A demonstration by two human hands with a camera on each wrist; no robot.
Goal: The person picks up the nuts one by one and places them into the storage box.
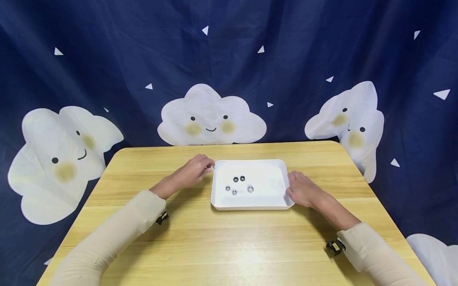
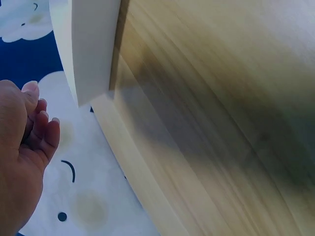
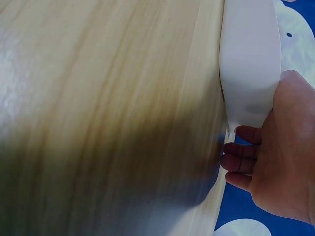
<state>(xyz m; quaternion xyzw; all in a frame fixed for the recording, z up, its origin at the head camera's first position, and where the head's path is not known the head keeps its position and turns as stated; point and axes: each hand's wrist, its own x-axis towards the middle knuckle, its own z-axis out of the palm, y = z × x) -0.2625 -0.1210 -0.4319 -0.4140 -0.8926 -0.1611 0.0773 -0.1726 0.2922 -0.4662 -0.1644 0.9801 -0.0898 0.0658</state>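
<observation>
A white rectangular tray (image 1: 268, 174) lies on the table with several hex nuts in its left half. Two are dark nuts (image 1: 235, 179); the silver ones include a larger nut (image 1: 250, 189). At the tray's upper left corner, my left hand (image 1: 195, 171) pinches a small silver nut (image 1: 212, 167) between thumb and forefinger. In the left wrist view that hand (image 2: 24, 142) has its fingers curled, and the nut is hidden. My right hand (image 1: 305, 189) grips the tray's right rim, thumb on the inside. The right wrist view shows its fingers (image 3: 241, 164) against the tray's outer wall (image 3: 251, 64).
The tray stands towards the far side of a light wooden table (image 1: 229, 246). Behind the table hangs a dark blue curtain (image 1: 229, 59) printed with white clouds. A black device (image 1: 335, 247) sits at the right sleeve, another black device (image 1: 162, 217) at the left.
</observation>
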